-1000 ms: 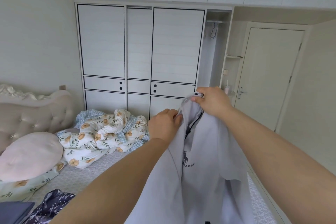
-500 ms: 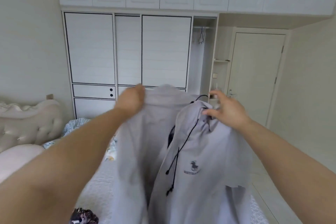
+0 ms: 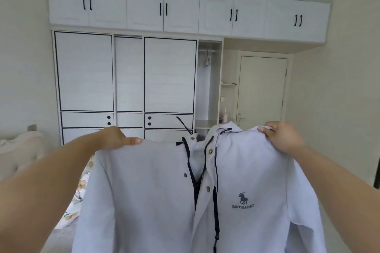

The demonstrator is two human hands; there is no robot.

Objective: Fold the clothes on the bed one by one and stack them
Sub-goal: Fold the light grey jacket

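A second ago I had the pale grey jacket point(image 3: 156, 197) bunched in front of me, both hands close together at its collar; now it hangs spread wide and facing me, its front open down the dark zipper, my hands well apart at its shoulders. My left hand point(image 3: 115, 138) holds the jacket's left shoulder seam, fingers curled over the far side and the thumb point(image 3: 133, 141) lying flat along the top edge. My right hand point(image 3: 281, 136) grips the jacket's right shoulder with cloth gathered inside the curled fingers. The hood point(image 3: 228, 129) sits up between my hands, nearer the right one, and a dark drawcord point(image 3: 183, 125) sticks up above the collar — it was hanging down the front half a second back. A horse logo point(image 3: 243, 198) with lettering under it shows on the jacket's right chest.

Below the jacket's left sleeve, a strip of the bed point(image 3: 59, 238) and a floral quilt point(image 3: 81, 189) show; much more of both was in view earlier. Behind the jacket stands the white wardrobe point(image 3: 127, 76). In its open niche, above the hood, a hanger point(image 3: 207, 58) hangs from the rail — and a pink cup point(image 3: 225, 117) stands on the shelf just above the hood.
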